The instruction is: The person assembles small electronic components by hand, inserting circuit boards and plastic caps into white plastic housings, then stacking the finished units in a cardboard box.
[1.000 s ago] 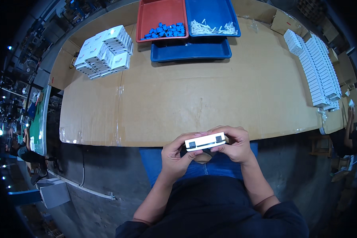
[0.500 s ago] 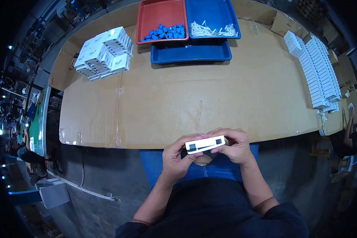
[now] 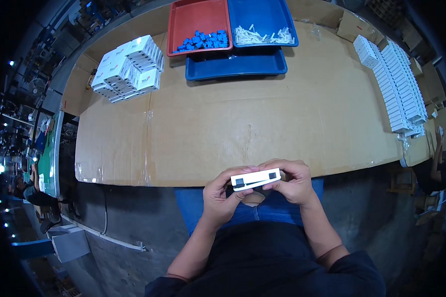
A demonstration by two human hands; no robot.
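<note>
Between my two hands is a white rectangular plastic housing (image 3: 255,179), held above my lap just off the table's near edge. Two dark square openings show on its side facing me, with a dark slanting gap along the lower part. My left hand (image 3: 222,194) grips the left end, thumb below and fingers over the top. The right end is in my right hand (image 3: 293,183), its thumb underneath and its fingers along the top. My fingers cover both ends of the housing.
Blue small parts (image 3: 203,41) lie in a red tray (image 3: 198,17). White slim pieces (image 3: 262,35) lie in a blue tray (image 3: 257,12), above another blue tray (image 3: 236,69). White units (image 3: 129,69) are stacked left, and more rows (image 3: 395,89) right. Cardboard (image 3: 208,128) covers the table.
My hands and the white housing keep nearly the same place and pose. The table and trays shift very slightly in the view.
</note>
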